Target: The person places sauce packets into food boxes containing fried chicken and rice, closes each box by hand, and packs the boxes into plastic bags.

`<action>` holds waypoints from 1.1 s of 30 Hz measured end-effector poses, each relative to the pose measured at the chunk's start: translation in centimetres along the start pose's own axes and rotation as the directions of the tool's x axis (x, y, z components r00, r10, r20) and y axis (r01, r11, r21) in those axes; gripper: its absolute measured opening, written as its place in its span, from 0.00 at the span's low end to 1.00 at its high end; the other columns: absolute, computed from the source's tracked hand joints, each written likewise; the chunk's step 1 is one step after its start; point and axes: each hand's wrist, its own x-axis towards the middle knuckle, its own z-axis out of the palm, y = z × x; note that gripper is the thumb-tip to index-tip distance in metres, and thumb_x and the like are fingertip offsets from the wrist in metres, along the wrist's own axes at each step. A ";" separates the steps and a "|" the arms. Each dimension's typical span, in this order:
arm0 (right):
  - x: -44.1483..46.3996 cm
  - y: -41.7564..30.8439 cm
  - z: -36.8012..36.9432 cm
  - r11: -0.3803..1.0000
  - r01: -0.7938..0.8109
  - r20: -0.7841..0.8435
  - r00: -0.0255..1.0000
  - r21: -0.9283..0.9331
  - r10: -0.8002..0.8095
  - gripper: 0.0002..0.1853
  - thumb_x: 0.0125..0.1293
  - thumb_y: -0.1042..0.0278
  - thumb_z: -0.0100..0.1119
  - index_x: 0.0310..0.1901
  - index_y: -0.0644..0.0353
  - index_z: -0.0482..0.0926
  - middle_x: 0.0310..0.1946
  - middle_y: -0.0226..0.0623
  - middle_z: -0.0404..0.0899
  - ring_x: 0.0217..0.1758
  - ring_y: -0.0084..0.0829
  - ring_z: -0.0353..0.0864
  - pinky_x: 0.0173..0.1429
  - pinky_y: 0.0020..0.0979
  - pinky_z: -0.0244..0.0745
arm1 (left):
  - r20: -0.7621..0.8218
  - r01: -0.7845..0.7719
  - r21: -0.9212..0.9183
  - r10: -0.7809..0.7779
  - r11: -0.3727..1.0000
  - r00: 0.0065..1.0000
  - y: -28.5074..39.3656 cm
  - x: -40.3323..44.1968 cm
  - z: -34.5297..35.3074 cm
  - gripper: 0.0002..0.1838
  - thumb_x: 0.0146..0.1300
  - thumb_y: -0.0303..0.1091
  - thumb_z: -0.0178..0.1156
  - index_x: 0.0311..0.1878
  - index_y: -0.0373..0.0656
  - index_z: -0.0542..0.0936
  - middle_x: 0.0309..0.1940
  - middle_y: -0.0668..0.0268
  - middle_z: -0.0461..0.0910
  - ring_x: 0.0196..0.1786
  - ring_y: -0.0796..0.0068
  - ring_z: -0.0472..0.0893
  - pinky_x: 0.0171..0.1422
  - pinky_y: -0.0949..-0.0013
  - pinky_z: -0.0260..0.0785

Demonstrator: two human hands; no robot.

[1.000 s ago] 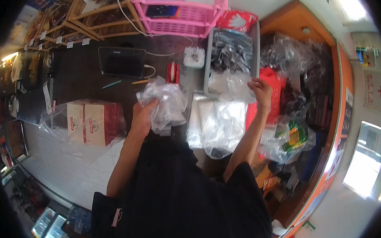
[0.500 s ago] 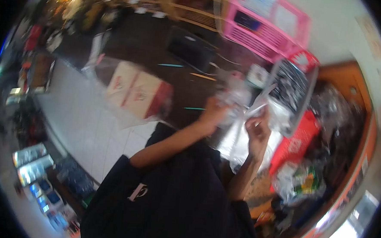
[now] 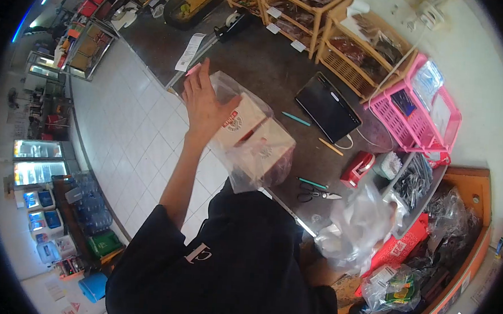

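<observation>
My left hand is raised with its fingers stretched and spread, at the left end of two cream boxes in a clear plastic bag. Its thumb lies over the box top. A small pink piece shows by the fingertips. The bagged boxes sit at the counter's edge, close to my chest. At the right, my right hand is mostly hidden behind a crumpled clear plastic bag; its fingers do not show. Scissors and a green pencil lie just left of that bag.
A tablet lies on the dark counter, near a red tape dispenser. Behind stand a pink basket and wooden racks. A grey bin of black bags and a red bag are at the right.
My left hand has moved from the clear plastic at the right over to the bagged boxes and spread its fingers. My right hand has drawn back toward my body, behind the plastic bag.
</observation>
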 end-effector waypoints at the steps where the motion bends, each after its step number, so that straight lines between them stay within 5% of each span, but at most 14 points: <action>1: 1.9 0.8 5.0 0.999 -0.013 -0.029 1.000 -0.039 0.012 0.14 0.60 0.75 0.70 0.48 0.64 0.83 0.47 0.41 0.84 0.44 0.35 0.83 0.53 0.37 0.77 | 0.242 0.067 -0.136 -0.033 0.988 0.970 -4.9 -0.6 2.5 0.33 0.55 0.37 0.75 0.65 0.40 0.76 0.47 0.56 0.82 0.53 0.53 0.81 0.60 0.55 0.71; 2: 4.1 1.9 10.2 0.997 -0.028 -0.046 0.999 -0.074 0.025 0.13 0.61 0.76 0.69 0.48 0.65 0.83 0.47 0.42 0.84 0.45 0.37 0.84 0.54 0.38 0.77 | 0.472 0.154 -0.257 -0.015 0.954 0.881 -9.3 -0.6 4.7 0.27 0.58 0.38 0.74 0.60 0.39 0.81 0.38 0.59 0.85 0.45 0.57 0.85 0.53 0.58 0.75; 4: 9.4 5.3 20.3 0.989 -0.022 -0.063 0.998 -0.143 0.013 0.13 0.61 0.77 0.66 0.48 0.66 0.83 0.47 0.45 0.85 0.45 0.40 0.84 0.55 0.41 0.77 | 0.467 0.311 -0.675 0.061 0.669 0.882 -13.9 -0.6 6.3 0.15 0.59 0.38 0.71 0.45 0.39 0.85 0.24 0.64 0.83 0.30 0.61 0.84 0.40 0.61 0.76; 7: 14.9 9.5 32.7 0.948 0.053 -0.073 0.994 -0.315 -0.080 0.12 0.62 0.78 0.63 0.48 0.68 0.83 0.47 0.48 0.85 0.46 0.45 0.85 0.57 0.45 0.78 | 0.822 0.827 -0.563 0.106 0.003 0.559 -16.9 1.9 4.3 0.08 0.62 0.30 0.68 0.42 0.38 0.84 0.25 0.67 0.82 0.29 0.71 0.82 0.38 0.68 0.73; 10: 17.0 10.8 39.0 0.750 0.341 0.293 0.934 -0.566 -0.204 0.12 0.62 0.78 0.60 0.47 0.69 0.83 0.47 0.50 0.86 0.47 0.49 0.86 0.59 0.48 0.78 | 0.885 0.896 -0.443 0.182 0.040 0.429 -16.7 3.3 3.2 0.09 0.64 0.26 0.66 0.47 0.38 0.84 0.30 0.69 0.84 0.33 0.79 0.81 0.41 0.70 0.74; 11: 17.3 11.6 40.2 0.647 0.463 0.490 0.858 -0.606 -0.155 0.12 0.61 0.78 0.60 0.46 0.68 0.84 0.47 0.49 0.86 0.47 0.50 0.85 0.59 0.48 0.78 | 0.820 0.842 -0.539 0.233 0.005 0.523 -15.9 1.7 3.6 0.11 0.64 0.27 0.66 0.49 0.37 0.83 0.32 0.65 0.84 0.34 0.76 0.82 0.42 0.69 0.74; 12: 18.7 16.7 38.6 0.443 0.587 0.692 0.713 -0.678 0.115 0.13 0.62 0.73 0.59 0.47 0.60 0.86 0.47 0.46 0.85 0.50 0.50 0.85 0.61 0.49 0.78 | 0.737 0.773 -0.633 0.283 -0.027 0.613 -14.8 0.4 3.9 0.13 0.64 0.27 0.66 0.50 0.36 0.83 0.34 0.62 0.85 0.35 0.74 0.82 0.43 0.69 0.75; 13: 19.9 19.2 37.6 0.292 0.647 0.709 0.616 -0.704 0.344 0.13 0.62 0.72 0.59 0.47 0.60 0.86 0.47 0.46 0.85 0.50 0.50 0.85 0.62 0.49 0.77 | 0.593 0.573 -0.804 0.277 0.157 0.756 -13.3 -0.3 3.1 0.14 0.63 0.29 0.66 0.51 0.35 0.82 0.37 0.58 0.84 0.38 0.68 0.83 0.45 0.67 0.76; 14: 21.3 20.1 37.6 0.172 0.672 0.653 0.574 -0.720 0.494 0.13 0.63 0.71 0.59 0.48 0.60 0.86 0.46 0.47 0.85 0.50 0.50 0.85 0.62 0.49 0.77 | 0.420 0.319 -0.889 0.305 0.330 0.855 -12.3 -0.5 2.3 0.16 0.63 0.31 0.67 0.52 0.34 0.81 0.40 0.54 0.84 0.40 0.63 0.84 0.47 0.65 0.77; 17: 25.6 21.9 38.1 -0.043 0.675 0.504 0.590 -0.737 0.631 0.13 0.64 0.67 0.59 0.48 0.59 0.86 0.45 0.48 0.86 0.50 0.51 0.85 0.63 0.49 0.76 | 0.727 0.679 -0.678 0.396 0.282 0.561 -12.7 4.2 -1.7 0.22 0.64 0.34 0.68 0.57 0.31 0.79 0.44 0.48 0.83 0.48 0.55 0.85 0.56 0.62 0.76; 20: 27.6 22.3 39.3 -0.107 0.644 0.419 0.605 -0.757 0.677 0.14 0.66 0.63 0.59 0.49 0.59 0.86 0.43 0.48 0.86 0.50 0.51 0.85 0.63 0.50 0.75 | 0.679 0.602 -0.732 0.406 0.318 0.611 -13.4 4.1 -0.8 0.28 0.63 0.36 0.69 0.62 0.30 0.76 0.47 0.46 0.83 0.51 0.53 0.84 0.58 0.63 0.74; 25: 26.4 15.2 40.5 0.038 0.531 0.458 0.690 -0.847 0.560 0.16 0.68 0.56 0.60 0.49 0.57 0.86 0.41 0.50 0.86 0.49 0.52 0.85 0.65 0.50 0.73 | 0.667 0.774 -0.632 0.525 0.022 0.529 -15.5 4.3 1.2 0.25 0.71 0.31 0.65 0.66 0.30 0.73 0.46 0.61 0.81 0.51 0.77 0.79 0.58 0.70 0.73; 30: 19.5 1.2 37.6 0.225 0.450 0.503 0.781 -0.864 0.370 0.19 0.70 0.50 0.60 0.50 0.56 0.86 0.38 0.51 0.86 0.49 0.53 0.85 0.66 0.51 0.71 | 0.652 0.842 -0.513 0.561 -0.169 0.510 -15.4 4.1 2.3 0.20 0.72 0.30 0.64 0.63 0.34 0.76 0.44 0.66 0.82 0.45 0.79 0.80 0.51 0.72 0.74; 33: 15.9 -3.4 31.9 -0.231 0.286 0.077 0.766 -0.930 0.639 0.18 0.67 0.49 0.63 0.35 0.57 0.87 0.30 0.44 0.86 0.40 0.47 0.86 0.57 0.51 0.72 | 0.706 0.900 -0.421 0.582 -0.113 0.404 -16.3 6.5 1.1 0.18 0.72 0.31 0.62 0.61 0.36 0.78 0.40 0.65 0.83 0.43 0.78 0.81 0.47 0.71 0.74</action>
